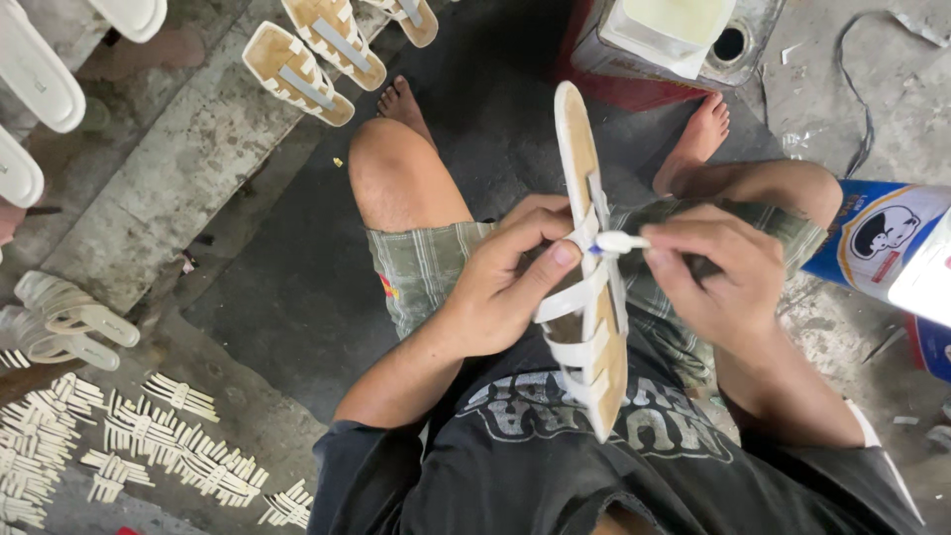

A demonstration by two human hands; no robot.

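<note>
Rough concrete floor (pixel 149 188), workshop. Far left: loose white strap pieces (pixel 149 436) laid in rows, unused. Top left: strapped insoles (pixel 297 74) lying done-looking. Centre: left hand (pixel 505 287) grips the sandal sole (pixel 591 258) over the lap, thumb pinning a strap. Right hand (pixel 718 272) pinches a small white applicator (pixel 622 241) at the strap. Several straps on; likely mid-assembly.

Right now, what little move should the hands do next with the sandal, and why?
Probably slide the white-tipped tool along the strap. The right hand holds the tool's tip against the white strap that the left hand pinches at the edge of the sandal sole. More straps lower down lie loose across the sole, so this one likely gets finished first.
</note>
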